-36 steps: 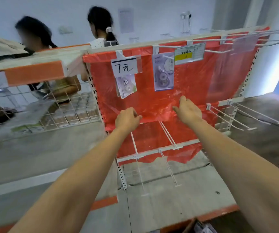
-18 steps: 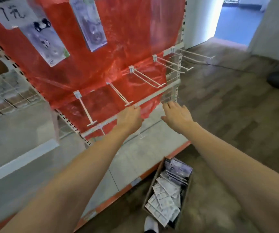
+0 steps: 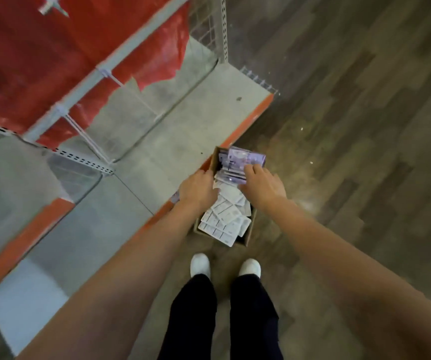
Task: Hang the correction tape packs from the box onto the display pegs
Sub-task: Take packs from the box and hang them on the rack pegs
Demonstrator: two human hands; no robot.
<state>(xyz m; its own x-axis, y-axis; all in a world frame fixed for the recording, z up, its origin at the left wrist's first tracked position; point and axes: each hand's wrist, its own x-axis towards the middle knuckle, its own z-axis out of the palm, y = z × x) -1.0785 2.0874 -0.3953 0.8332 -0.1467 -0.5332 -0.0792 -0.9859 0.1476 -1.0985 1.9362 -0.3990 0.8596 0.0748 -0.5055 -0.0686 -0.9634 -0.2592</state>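
Purple-printed correction tape packs (image 3: 243, 161) sit bunched at the far end of the cardboard box (image 3: 213, 158), and the right hand (image 3: 262, 187) lies over them, fingers bent down onto the stack. Whether those fingers have closed round a pack or only rest on top, I cannot tell; the fingertips are blurred against the packaging. Left hand (image 3: 197, 190) is at the box's left wall, fingers curled over the rim or onto the packs just inside; its hold cannot be told either.

Box stands on the wood-pattern floor (image 3: 365, 126), just beside the orange front edge of the base shelf (image 3: 157, 141), a little ahead of the person's white shoes (image 3: 200, 265). Near end of the box holds white packs (image 3: 222, 224) lying back-side up, overlapped and fanned.

Orientation: box long axis runs near-to-far, slightly tilted right at the near end. Purple packs lie across that axis, long edges roughly left-right. White packs are skewed at mixed angles, long axes mostly diagonal. Hang-hole ends not resolvable.

Pegs (image 3: 136, 98) project from the rail in front of the red sheet (image 3: 53, 53), up and to the left, well apart from the box.

Risks, as judged:
- Packs are slick and stacked loosely; a pinch on the top one may drag neighbours out and spill them on the floor.
- Lifting several at once may leave hang holes misaligned, so they would snag at a peg tip.
- Mixed facing means some would hang back-out unless turned.
- Box is light; a one-sided pull could tip it.
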